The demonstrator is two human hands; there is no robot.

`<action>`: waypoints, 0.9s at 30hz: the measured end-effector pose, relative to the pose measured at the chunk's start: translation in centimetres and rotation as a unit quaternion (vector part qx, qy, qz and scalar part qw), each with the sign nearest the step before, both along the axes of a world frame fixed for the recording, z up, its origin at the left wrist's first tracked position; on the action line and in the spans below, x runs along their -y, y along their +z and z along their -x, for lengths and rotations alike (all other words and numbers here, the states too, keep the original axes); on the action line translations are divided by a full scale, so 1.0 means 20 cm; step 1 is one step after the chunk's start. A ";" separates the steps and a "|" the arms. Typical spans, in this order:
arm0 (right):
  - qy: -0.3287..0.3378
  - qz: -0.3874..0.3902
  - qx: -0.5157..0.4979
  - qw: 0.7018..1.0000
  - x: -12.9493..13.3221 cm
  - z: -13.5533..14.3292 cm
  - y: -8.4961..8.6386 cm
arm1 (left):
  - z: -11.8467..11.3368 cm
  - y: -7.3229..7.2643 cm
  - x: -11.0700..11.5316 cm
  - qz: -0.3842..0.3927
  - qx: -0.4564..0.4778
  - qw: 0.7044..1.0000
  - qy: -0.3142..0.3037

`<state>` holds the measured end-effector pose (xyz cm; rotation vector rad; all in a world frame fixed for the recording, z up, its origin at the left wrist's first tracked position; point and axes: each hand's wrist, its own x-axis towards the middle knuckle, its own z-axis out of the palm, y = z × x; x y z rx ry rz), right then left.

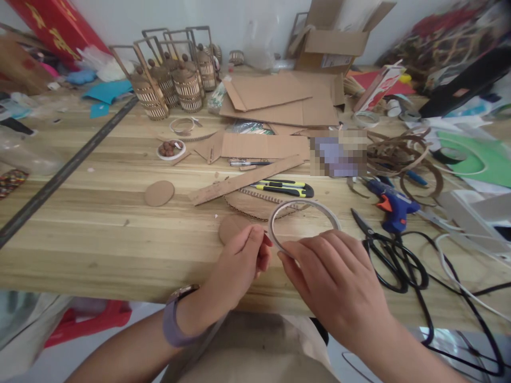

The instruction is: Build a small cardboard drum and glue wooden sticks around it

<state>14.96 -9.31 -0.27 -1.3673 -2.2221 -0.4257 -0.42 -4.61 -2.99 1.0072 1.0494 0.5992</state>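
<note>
My right hand [339, 276] grips a thin roll of tape [275, 213] by its near edge, with the ring tilted up above the table. Just left of the roll, my left hand [243, 252] is closed in a pinch, thumb against fingers. Whatever it may hold is too small to make out. Partly covered by that hand, a cardboard disc [230, 227] lies on the wood. Behind the roll are a yellow and black utility knife [285, 188], a cardboard strip [247, 181] and a curved corrugated piece [255, 205]. Another cardboard disc [159, 193] rests further left.
Black-handled scissors [393, 260] and a blue glue gun [395, 205] with cables lie to the right. Lidded bamboo-strip lanterns [187, 88] stand at the back left, near a bowl of brown beads [171, 149]. Cardboard sheets [279, 101] fill the back middle.
</note>
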 end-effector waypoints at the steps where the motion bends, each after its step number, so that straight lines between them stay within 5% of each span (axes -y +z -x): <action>1: 0.000 0.003 0.004 1.000 0.00 0.01 0.00 | 0.00 0.00 0.00 0.001 -0.004 1.000 0.004; 13: 0.002 -0.006 0.007 1.000 0.00 0.00 -0.01 | 0.02 0.00 -0.01 0.047 0.075 0.996 -0.003; 17: -0.009 -0.026 0.014 1.000 0.00 -0.02 0.00 | 0.05 0.00 0.00 0.029 0.091 0.995 -0.026; 22: -0.020 -0.041 -0.003 0.999 0.00 -0.02 -0.02 | 0.06 0.00 0.01 -0.084 0.069 0.993 -0.040; 27: -0.047 -0.023 -0.029 0.998 -0.01 -0.01 -0.07 | 0.06 0.00 -0.01 -0.063 0.041 0.997 -0.026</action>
